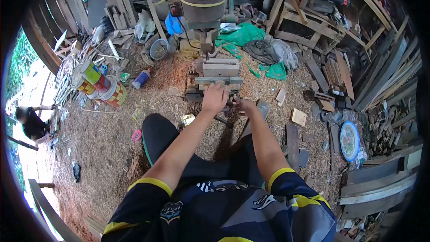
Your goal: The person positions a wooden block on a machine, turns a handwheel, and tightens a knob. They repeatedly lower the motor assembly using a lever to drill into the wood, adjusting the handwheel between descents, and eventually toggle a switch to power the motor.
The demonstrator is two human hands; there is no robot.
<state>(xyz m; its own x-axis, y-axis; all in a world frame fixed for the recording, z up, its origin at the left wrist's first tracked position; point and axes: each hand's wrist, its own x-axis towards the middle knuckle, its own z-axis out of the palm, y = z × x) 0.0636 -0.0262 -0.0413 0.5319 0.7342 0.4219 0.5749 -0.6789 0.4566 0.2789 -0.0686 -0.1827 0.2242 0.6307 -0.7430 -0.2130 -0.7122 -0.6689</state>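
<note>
- While the left hand rests on the near edge of the vise, below the wooden block under the drill bit, its grip cannot be told.
- Just beside it the right hand curls; what its grip holds is hidden.

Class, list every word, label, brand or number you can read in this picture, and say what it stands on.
None can be read for certain.
Jersey chest lettering: white capitals, upside down, blurred.
Jersey logo: blurred.
Stacked tins: labels too small.
Bottle: label too small.
Round blue plate: print blurred.
</note>
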